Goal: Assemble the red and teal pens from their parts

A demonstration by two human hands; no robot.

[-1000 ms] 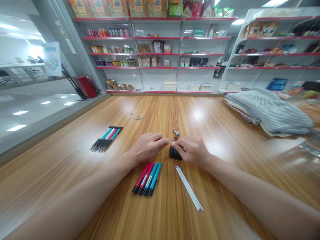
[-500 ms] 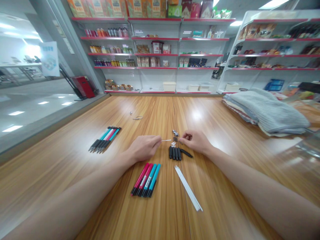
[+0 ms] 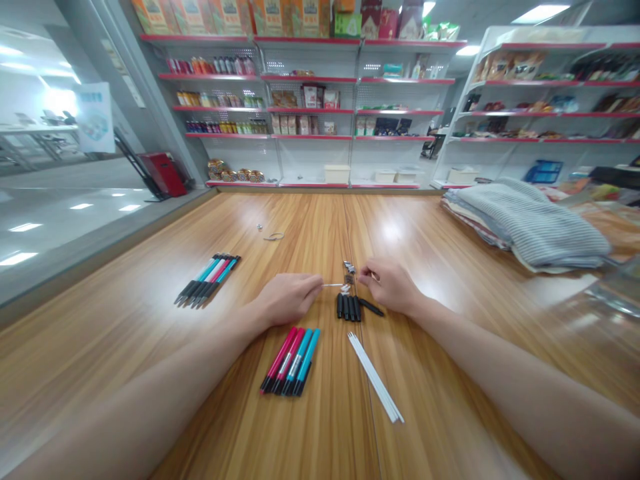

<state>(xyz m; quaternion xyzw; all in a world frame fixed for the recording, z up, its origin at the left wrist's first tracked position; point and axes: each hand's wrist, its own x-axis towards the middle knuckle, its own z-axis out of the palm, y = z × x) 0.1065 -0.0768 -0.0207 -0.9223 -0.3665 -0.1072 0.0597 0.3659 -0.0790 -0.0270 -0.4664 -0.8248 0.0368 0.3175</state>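
Observation:
My left hand [image 3: 290,297] is closed on a thin white pen refill [image 3: 333,285], whose tip points right. Across from it, my right hand [image 3: 385,280] has its fingers pinched beside a small dark cluster of what look like springs [image 3: 349,279]; anything between those fingertips is too small to make out. Silvery pen tips [image 3: 349,267] lie just beyond, and small white pieces [image 3: 345,289] sit nearer. Several black pen grips [image 3: 349,307] stand in a row, one slanted apart. Closer to me are pink and blue pen barrels [image 3: 291,361] and a bundle of white refills [image 3: 375,377].
Several assembled pens [image 3: 207,280] lie in a row at the left. A thin loop [image 3: 274,237] rests farther back. Folded striped cloths [image 3: 540,223] are piled at the right, near a clear container [image 3: 617,287]. Stocked shelves [image 3: 310,137] stand beyond the table [image 3: 200,413].
The view has shifted very slightly. My right hand's fingers have drawn together a little near the small parts; my left hand still has the refill at about the same place.

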